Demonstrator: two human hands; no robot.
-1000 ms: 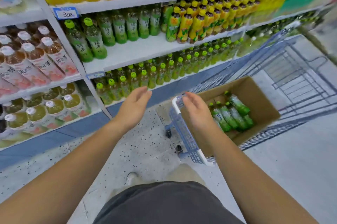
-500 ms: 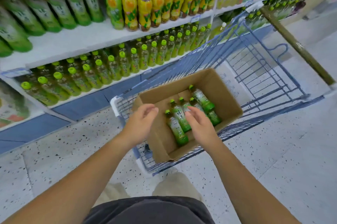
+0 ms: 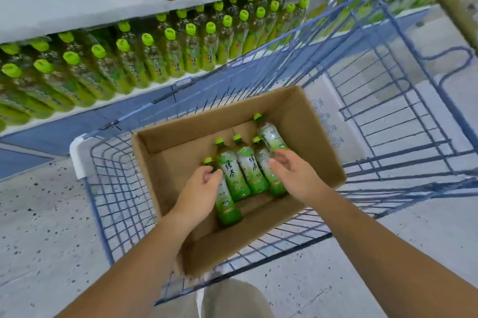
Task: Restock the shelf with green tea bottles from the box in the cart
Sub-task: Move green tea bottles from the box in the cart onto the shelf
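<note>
As both hands dip into the box [image 3: 310,121] in the cart [image 3: 108,162], fingers [image 3: 208,175] of the left hand [image 3: 199,193] curl over the nearest bottle [image 3: 227,209]; whether they grip it I cannot tell. The right hand [image 3: 294,175] hovers, its fingers released. Beneath them lie five green tea bottles [image 3: 243,167], green-capped and flat, probably for easy lifting. Beyond stands the shelf [image 3: 64,7].

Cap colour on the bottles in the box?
Lime green caps on all five bottles in the box; head view shows it best.
</note>
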